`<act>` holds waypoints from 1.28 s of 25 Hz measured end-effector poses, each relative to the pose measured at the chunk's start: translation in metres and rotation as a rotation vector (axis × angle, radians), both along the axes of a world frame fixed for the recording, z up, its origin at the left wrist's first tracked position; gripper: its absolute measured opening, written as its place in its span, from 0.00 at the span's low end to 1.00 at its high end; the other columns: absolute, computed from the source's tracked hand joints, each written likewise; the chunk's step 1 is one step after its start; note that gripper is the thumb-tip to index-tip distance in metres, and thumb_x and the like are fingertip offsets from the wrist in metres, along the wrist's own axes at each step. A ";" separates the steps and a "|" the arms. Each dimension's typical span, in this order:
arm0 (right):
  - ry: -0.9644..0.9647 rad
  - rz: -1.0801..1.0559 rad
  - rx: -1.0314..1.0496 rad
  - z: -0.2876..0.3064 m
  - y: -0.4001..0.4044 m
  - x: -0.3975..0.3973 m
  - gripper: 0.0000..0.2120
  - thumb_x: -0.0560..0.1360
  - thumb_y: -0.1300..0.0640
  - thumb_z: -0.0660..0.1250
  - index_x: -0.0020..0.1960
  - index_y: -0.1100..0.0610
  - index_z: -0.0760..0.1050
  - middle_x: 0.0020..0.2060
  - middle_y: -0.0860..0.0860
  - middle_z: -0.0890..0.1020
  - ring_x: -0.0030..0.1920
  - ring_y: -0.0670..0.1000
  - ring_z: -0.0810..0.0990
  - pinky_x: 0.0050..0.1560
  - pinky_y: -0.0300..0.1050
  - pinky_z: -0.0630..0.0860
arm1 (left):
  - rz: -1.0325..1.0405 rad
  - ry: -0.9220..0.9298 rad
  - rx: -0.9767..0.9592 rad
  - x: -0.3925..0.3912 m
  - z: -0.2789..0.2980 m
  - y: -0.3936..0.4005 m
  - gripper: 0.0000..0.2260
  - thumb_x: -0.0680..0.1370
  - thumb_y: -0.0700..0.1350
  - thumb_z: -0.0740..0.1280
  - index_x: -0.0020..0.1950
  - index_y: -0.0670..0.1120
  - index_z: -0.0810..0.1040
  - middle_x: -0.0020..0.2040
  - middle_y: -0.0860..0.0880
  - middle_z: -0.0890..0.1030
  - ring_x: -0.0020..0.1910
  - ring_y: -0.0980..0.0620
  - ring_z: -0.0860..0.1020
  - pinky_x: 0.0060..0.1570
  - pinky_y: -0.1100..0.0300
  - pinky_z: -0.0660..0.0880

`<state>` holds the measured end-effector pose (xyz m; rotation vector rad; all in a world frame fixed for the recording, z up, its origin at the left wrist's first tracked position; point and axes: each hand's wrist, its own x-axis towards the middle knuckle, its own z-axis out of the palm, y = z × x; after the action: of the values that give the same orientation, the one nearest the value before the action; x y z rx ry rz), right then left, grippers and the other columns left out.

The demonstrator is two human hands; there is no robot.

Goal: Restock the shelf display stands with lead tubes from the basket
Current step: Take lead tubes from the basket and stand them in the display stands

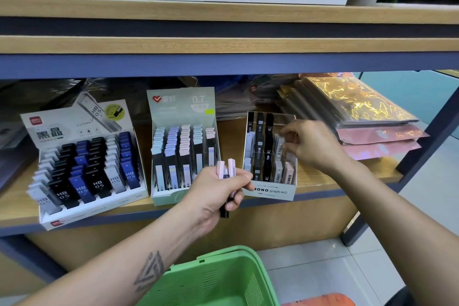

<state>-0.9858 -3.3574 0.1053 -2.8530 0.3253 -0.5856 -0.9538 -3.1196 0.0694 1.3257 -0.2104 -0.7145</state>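
Note:
My left hand grips a small bunch of lead tubes, two with pink caps and a dark one, in front of the shelf edge. My right hand reaches into the clear MONO graph display stand, fingers curled at the grey tubes in its right column; whether it pinches one I cannot tell. A mint 0.7 display stand with pastel-capped tubes stands in the middle. A white HB 0.5 stand with black, blue and grey tubes stands at the left. The green basket hangs below my left forearm.
The wooden shelf has a blue front rail. Stacked plastic-wrapped pink and gold packs lie right of the clear stand. An upper shelf board hangs close above the stands. White tiled floor shows at the lower right.

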 end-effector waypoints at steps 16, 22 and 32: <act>0.330 0.539 0.737 0.019 0.062 -0.007 0.08 0.75 0.60 0.75 0.54 0.60 0.84 0.44 0.60 0.86 0.42 0.51 0.83 0.47 0.42 0.80 | -0.188 0.112 -0.065 -0.002 0.003 0.004 0.10 0.78 0.30 0.66 0.58 0.29 0.77 0.41 0.37 0.81 0.29 0.52 0.72 0.21 0.67 0.64; 0.249 0.378 0.889 0.021 0.046 -0.006 0.04 0.74 0.65 0.74 0.49 0.63 0.84 0.44 0.65 0.84 0.40 0.53 0.81 0.45 0.46 0.79 | -0.120 0.171 -0.097 0.002 0.004 0.012 0.10 0.81 0.37 0.64 0.57 0.30 0.78 0.46 0.32 0.83 0.27 0.52 0.73 0.20 0.67 0.65; -0.014 0.276 0.950 0.037 0.017 -0.022 0.07 0.71 0.67 0.76 0.48 0.63 0.83 0.40 0.59 0.86 0.42 0.56 0.85 0.45 0.44 0.82 | -0.084 0.156 -0.093 -0.001 0.004 -0.004 0.13 0.79 0.37 0.67 0.60 0.29 0.75 0.42 0.34 0.83 0.25 0.53 0.70 0.19 0.67 0.63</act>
<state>-1.0074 -3.3408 0.1426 -1.9261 0.1382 -0.2761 -0.9552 -3.1233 0.0734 1.1720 -0.1727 -0.8657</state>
